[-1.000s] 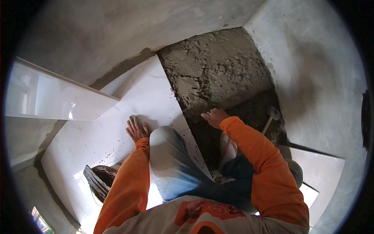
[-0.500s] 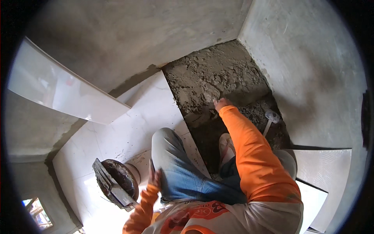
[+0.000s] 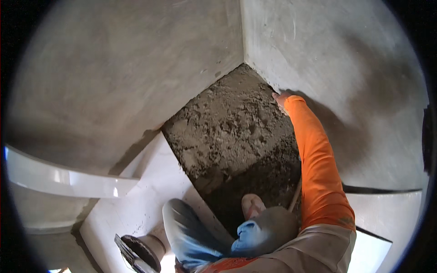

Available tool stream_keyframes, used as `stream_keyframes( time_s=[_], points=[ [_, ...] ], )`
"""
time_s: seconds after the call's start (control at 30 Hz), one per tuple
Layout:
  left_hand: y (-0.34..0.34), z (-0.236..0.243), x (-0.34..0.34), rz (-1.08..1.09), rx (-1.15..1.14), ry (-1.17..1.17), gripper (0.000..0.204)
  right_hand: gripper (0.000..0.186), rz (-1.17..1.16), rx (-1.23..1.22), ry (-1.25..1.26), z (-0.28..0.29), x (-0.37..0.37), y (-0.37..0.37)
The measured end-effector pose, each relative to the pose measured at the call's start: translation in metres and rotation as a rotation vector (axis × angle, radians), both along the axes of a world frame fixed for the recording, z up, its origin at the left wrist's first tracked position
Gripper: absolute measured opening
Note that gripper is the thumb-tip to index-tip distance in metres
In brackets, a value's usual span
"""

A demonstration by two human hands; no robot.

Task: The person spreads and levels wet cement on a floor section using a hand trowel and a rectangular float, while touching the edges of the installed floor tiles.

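Note:
Stretched far forward, my right hand (image 3: 281, 100) is at the foot of the right wall (image 3: 327, 59), by the edge of the rough grey mortar bed (image 3: 223, 118). Its fingers look closed; the trowel blade seen earlier cannot be made out now, and what the hand holds is hidden. My left hand is out of view. At lower left, a mortar-stained bucket (image 3: 157, 245) stands on the white tiles, with a flat, dark-edged tool (image 3: 129, 255) leaning across its mouth.
White marbled floor tiles (image 3: 136, 200) border the mortar on the left. A large glossy tile (image 3: 68, 179) juts in at far left. More tiles (image 3: 382, 214) lean at lower right. My sandalled foot (image 3: 251, 204) stands at the mortar's near edge, left of a wooden handle (image 3: 296, 195).
My right hand has moved from mid-mortar to the right wall near the corner. My left hand has gone out of view. The view has shifted, and my right arm now covers the mallet's head.

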State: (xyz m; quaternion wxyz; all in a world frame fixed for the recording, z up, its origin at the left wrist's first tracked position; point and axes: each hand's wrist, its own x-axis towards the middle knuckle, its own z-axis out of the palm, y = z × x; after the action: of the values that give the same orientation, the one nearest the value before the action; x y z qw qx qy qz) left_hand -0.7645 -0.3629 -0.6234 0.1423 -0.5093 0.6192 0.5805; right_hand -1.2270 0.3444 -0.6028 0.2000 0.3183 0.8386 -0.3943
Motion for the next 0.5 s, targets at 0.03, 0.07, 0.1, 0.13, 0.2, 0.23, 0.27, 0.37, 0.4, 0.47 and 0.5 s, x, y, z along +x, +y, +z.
stream_keyframes(
  time_s=[0.03, 0.07, 0.1, 0.13, 0.2, 0.23, 0.27, 0.37, 0.4, 0.47, 0.5],
  points=[
    [-0.009, 0.015, 0.004, 0.043, -0.005, 0.02, 0.072, 0.055, -0.005, 0.016, 0.023, 0.013, 0.002, -0.019],
    [-0.012, 0.019, -0.001, 0.049, 0.038, 0.043, 0.073, 0.055, -0.029, 0.02, 0.011, 0.016, 0.002, -0.013],
    [-0.016, 0.023, -0.006, 0.053, 0.078, 0.061, 0.074, 0.055, -0.064, -0.041, 0.016, 0.009, 0.0, -0.011],
    [-0.021, 0.017, -0.022, 0.046, 0.146, 0.089, 0.075, 0.056, -0.102, -0.099, 0.021, 0.004, 0.0, -0.009],
    [-0.041, -0.009, -0.074, 0.014, 0.251, 0.122, 0.074, 0.061, 0.092, -0.182, -0.088, 0.003, 0.003, -0.041],
    [-0.049, -0.023, -0.102, -0.006, 0.308, 0.137, 0.074, 0.062, 0.126, -0.286, -0.071, 0.012, 0.009, -0.054],
    [-0.048, -0.041, -0.117, -0.013, 0.315, 0.127, 0.074, 0.065, 0.31, -0.126, -0.086, -0.02, 0.003, -0.056],
    [-0.027, -0.086, -0.176, -0.227, -0.231, 0.148, 0.068, 0.063, 0.465, -0.01, -0.225, -0.004, 0.021, -0.088],
    [-0.013, -0.103, -0.204, -0.313, -0.407, 0.159, 0.065, 0.061, 0.541, 0.048, -0.287, -0.007, 0.022, -0.079],
    [-0.014, -0.126, -0.248, -0.471, -0.802, 0.194, 0.061, 0.058, 0.509, 0.051, -0.273, -0.004, 0.023, -0.069],
    [-0.088, -0.126, -0.253, -0.641, -1.075, 0.123, 0.058, 0.055, 0.555, 0.013, -0.166, 0.005, -0.006, -0.098]
  ],
)
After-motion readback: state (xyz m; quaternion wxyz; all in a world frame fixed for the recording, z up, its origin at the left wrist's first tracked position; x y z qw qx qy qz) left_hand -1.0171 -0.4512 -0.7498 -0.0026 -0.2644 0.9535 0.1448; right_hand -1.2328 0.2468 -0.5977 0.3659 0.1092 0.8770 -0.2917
